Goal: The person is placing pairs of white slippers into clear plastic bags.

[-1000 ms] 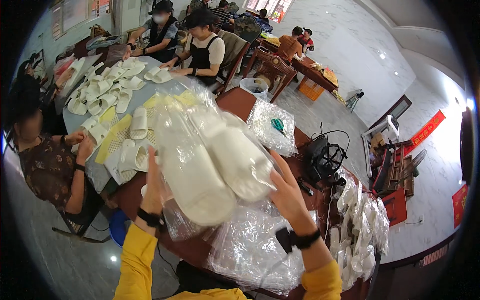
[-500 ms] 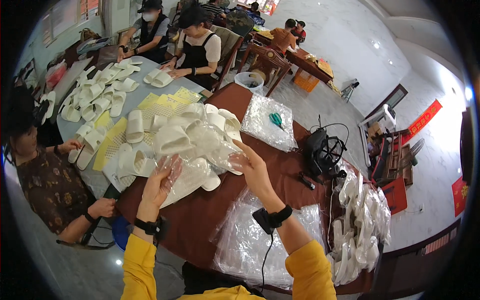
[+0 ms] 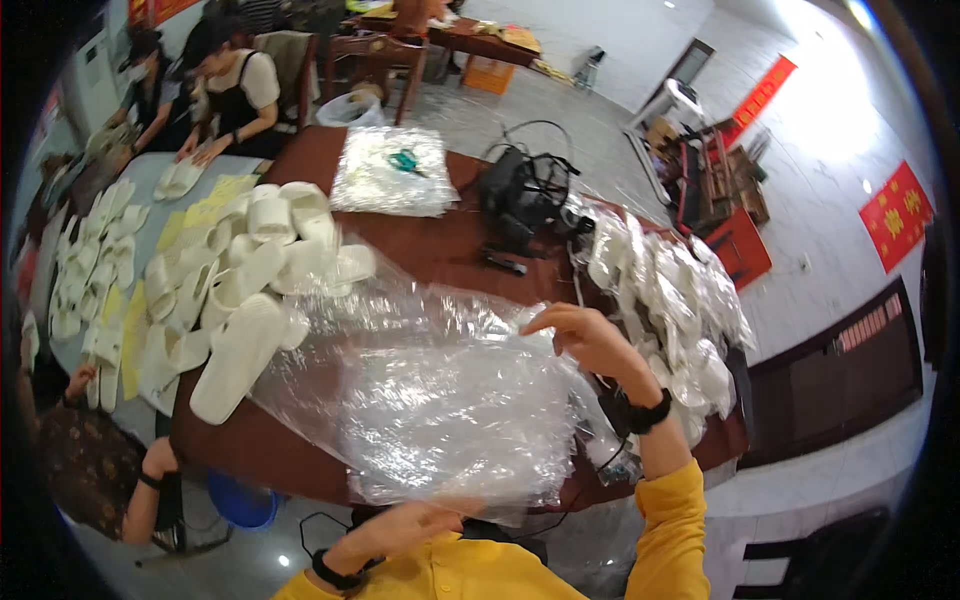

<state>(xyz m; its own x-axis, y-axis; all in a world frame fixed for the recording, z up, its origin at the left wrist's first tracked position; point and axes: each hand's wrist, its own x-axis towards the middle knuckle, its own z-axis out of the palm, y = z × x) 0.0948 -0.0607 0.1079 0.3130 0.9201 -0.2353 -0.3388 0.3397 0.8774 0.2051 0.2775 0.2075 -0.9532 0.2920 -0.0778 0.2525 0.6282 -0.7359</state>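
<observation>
A stack of clear plastic bags lies in front of me on the brown table. My right hand is over its far right corner, thumb and fingers pinched on a clear plastic bag that stretches left toward the slippers. My left hand is low at the stack's near edge, partly behind film; motion smears its fingers, so their grip cannot be told. Left of the stack is a pile of white slippers, and a single white slipper lies sole up at the pile's near side.
Bagged slippers heap at the table's right end. Farther back are a black headgear frame and green-handled scissors on another bag stack. Co-workers sit at a grey table to the left. A blue bucket stands below.
My hands have left the slipper pile and are now at the bag stack. The right hand has gone right, the left down toward my body. The view has turned right.
</observation>
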